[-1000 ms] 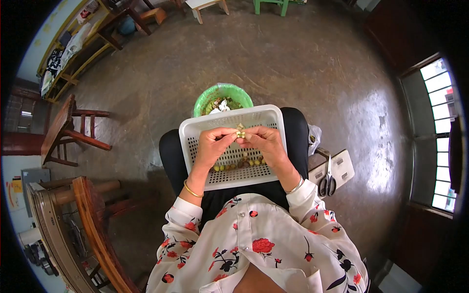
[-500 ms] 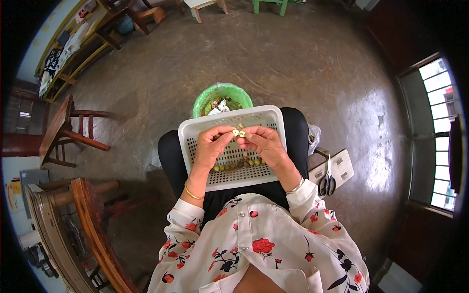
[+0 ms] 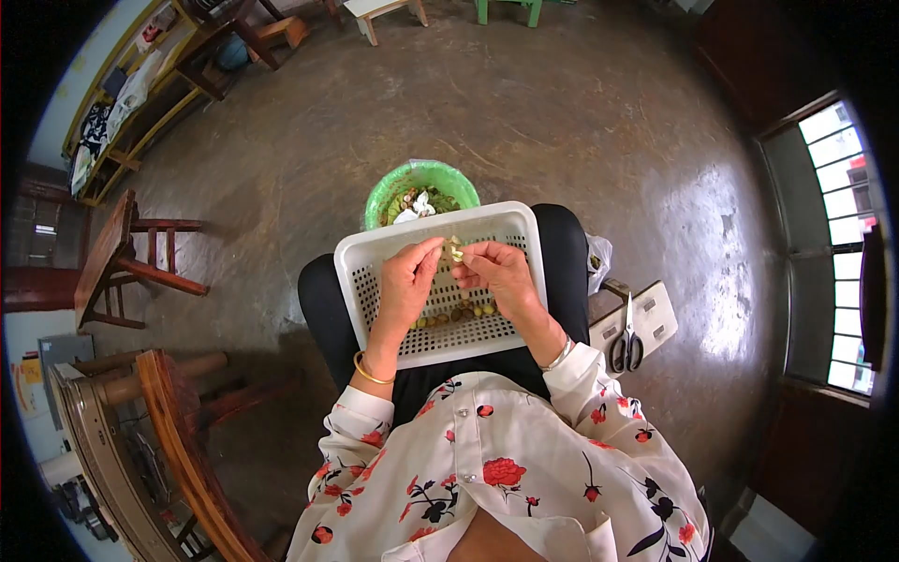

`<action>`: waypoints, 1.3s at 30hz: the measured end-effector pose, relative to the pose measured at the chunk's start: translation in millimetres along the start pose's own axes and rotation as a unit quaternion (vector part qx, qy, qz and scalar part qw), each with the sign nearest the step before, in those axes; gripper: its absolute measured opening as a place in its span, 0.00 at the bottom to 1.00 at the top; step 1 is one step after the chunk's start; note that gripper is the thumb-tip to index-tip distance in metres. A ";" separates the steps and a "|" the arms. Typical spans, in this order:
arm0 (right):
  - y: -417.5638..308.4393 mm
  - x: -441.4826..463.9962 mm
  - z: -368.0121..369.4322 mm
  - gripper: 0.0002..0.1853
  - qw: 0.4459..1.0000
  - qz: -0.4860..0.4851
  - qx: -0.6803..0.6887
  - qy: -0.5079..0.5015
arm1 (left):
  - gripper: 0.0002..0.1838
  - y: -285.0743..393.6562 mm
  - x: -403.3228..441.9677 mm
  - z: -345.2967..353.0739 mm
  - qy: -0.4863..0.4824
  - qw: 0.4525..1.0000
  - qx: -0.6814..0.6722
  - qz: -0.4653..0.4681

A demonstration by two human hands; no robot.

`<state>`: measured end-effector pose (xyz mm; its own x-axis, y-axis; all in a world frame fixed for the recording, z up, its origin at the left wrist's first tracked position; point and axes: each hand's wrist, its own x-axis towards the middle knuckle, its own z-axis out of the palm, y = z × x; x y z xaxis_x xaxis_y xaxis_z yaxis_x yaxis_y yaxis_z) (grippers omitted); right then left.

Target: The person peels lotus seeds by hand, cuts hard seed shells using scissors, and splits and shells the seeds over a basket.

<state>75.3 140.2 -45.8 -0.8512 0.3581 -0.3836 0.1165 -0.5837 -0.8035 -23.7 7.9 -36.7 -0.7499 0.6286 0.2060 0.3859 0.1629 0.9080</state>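
A white perforated plastic basket [image 3: 345, 281] rests across my lap, with a row of small round yellow-green and brown fruits [image 3: 455, 316] along its near side. Over the basket, my right hand [image 3: 506, 278] pinches a small, pale green split fruit [image 3: 456, 252] between thumb and fingertips. My left hand [image 3: 408, 279] is just left of it, apart from the fruit, with thumb and index finger pressed together. Whatever may be between those left fingertips is too small to make out.
Beyond the basket stands a green-lined bucket [image 3: 449, 176] holding green and brown scraps and a crumpled white piece [image 3: 423, 202]. Black-handled scissors [image 3: 627, 348] lie on a pale board [image 3: 660, 314] at my right, near a white plastic bag [image 3: 599, 258]. A wooden chair [image 3: 117, 248] stands left.
My hands have drawn apart: both held the split fruit between them, and now it stays with the right hand while the left has shifted slightly left. The view has moved a little.
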 end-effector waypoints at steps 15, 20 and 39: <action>2.9 -0.9 2.8 0.08 0.999 -0.030 -0.032 0.022 | 0.05 11.7 -1.9 5.4 -0.006 0.997 0.059 0.049; 6.8 0.0 1.1 0.07 0.998 -0.037 -0.036 0.033 | 0.05 12.1 -2.0 8.0 -0.012 0.997 0.049 0.057; 15.2 2.5 -4.7 0.07 0.999 -0.007 0.029 0.039 | 0.07 13.8 -3.4 15.8 -0.020 0.983 0.136 0.119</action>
<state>77.3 135.7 -61.1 -0.8103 0.4199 -0.4088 0.0739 -0.6188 -0.7821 -7.3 20.1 -30.7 -0.6012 0.7020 0.3818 0.6817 0.2013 0.7034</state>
